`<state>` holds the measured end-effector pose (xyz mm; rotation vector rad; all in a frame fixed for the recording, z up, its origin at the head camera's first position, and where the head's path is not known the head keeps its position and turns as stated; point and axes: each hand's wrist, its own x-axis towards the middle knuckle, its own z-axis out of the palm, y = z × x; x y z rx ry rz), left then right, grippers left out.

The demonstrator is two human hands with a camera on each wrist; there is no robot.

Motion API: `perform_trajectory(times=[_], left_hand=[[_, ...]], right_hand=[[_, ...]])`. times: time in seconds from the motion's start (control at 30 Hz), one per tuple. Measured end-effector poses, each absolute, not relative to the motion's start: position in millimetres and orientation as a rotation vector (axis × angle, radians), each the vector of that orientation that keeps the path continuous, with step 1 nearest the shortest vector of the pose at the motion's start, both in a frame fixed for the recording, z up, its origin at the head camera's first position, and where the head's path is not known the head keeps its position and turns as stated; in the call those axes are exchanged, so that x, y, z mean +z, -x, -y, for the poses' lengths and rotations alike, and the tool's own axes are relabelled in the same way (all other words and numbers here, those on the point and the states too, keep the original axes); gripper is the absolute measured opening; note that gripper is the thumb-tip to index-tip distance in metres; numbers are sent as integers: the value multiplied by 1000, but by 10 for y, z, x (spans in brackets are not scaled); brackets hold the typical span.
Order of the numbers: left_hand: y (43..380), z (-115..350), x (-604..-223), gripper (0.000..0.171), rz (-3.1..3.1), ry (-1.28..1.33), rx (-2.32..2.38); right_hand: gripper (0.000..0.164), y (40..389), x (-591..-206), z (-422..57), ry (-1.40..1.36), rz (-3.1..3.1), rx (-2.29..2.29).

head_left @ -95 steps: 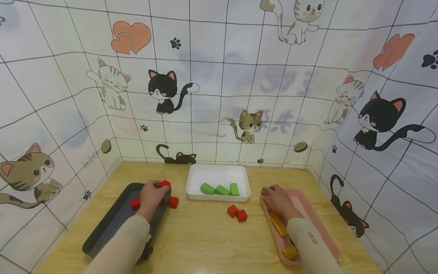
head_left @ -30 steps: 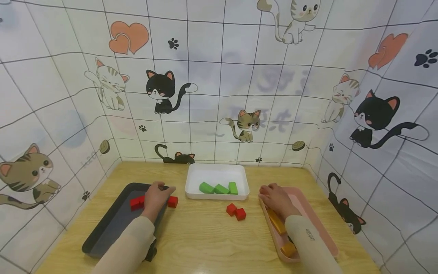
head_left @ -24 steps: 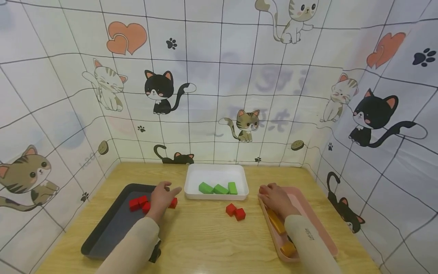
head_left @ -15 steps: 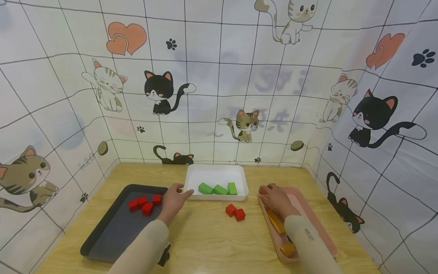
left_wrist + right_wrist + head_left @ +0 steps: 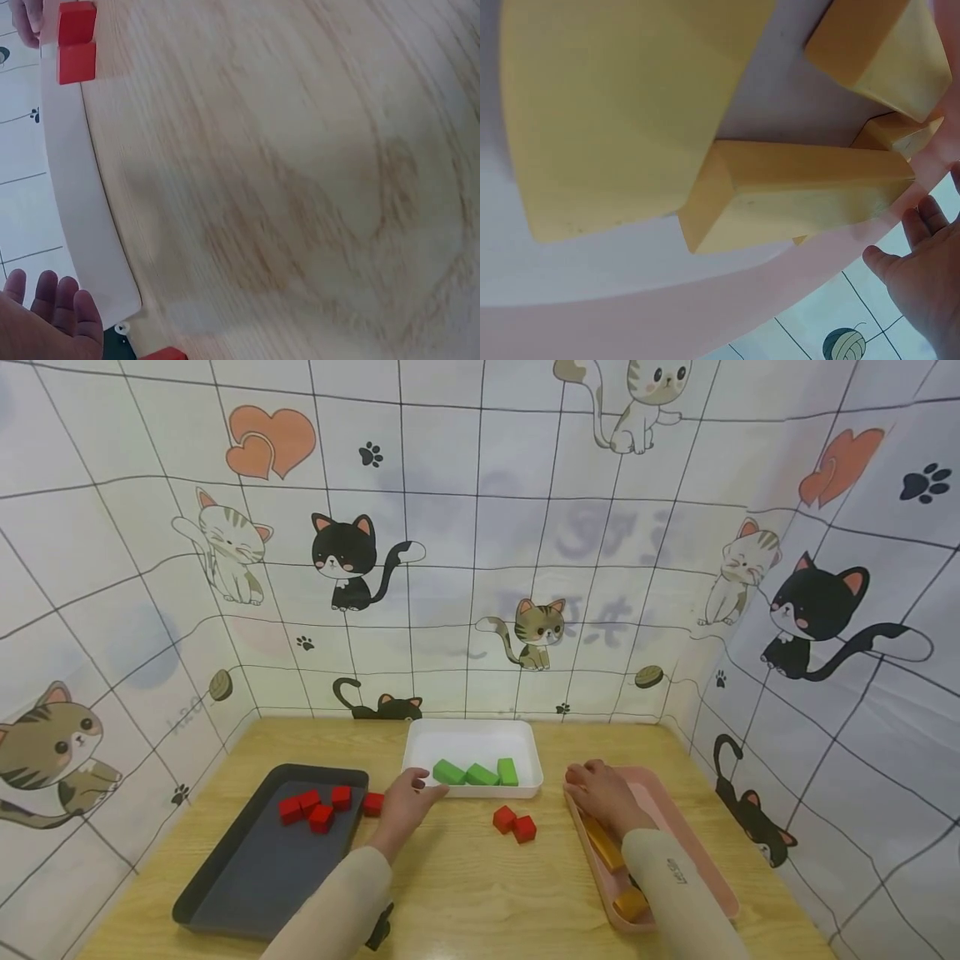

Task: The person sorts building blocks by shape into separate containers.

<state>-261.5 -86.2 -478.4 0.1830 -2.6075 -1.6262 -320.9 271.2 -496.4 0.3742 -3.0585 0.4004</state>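
Note:
My left hand (image 5: 408,802) hovers at the near left corner of a white tray (image 5: 420,739), its fingers relaxed with nothing between them. In that tray lie green blocks (image 5: 482,775). Just behind the left wrist, a red cube (image 5: 372,804) sits outside the right rim of a dark grey tray (image 5: 255,877). Several red cubes (image 5: 321,818) lie inside the dark tray's far end. My right hand (image 5: 603,793) stays over the far left corner of a pink tray (image 5: 690,852). In the right wrist view, its fingers look loosely bent near the yellow blocks (image 5: 795,187).
Two red cubes (image 5: 514,824) stand on the wooden table (image 5: 480,902) between the white and pink trays. A dark object (image 5: 380,927) shows beneath the left sleeve. Cat-patterned cloth walls (image 5: 465,527) enclose the table at the back and both sides.
My left hand, which held a red cube by the dark tray's far edge, released it inside the tray and moved right to the white tray. The right hand stayed put.

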Motion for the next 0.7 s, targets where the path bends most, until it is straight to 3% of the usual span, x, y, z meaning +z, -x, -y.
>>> perform_trajectory(times=[0.7], left_hand=[[2566, 389, -4984, 53, 2648, -21, -1727]], right_hand=[[51, 3194, -4961, -2686, -320, 3106, 439]])
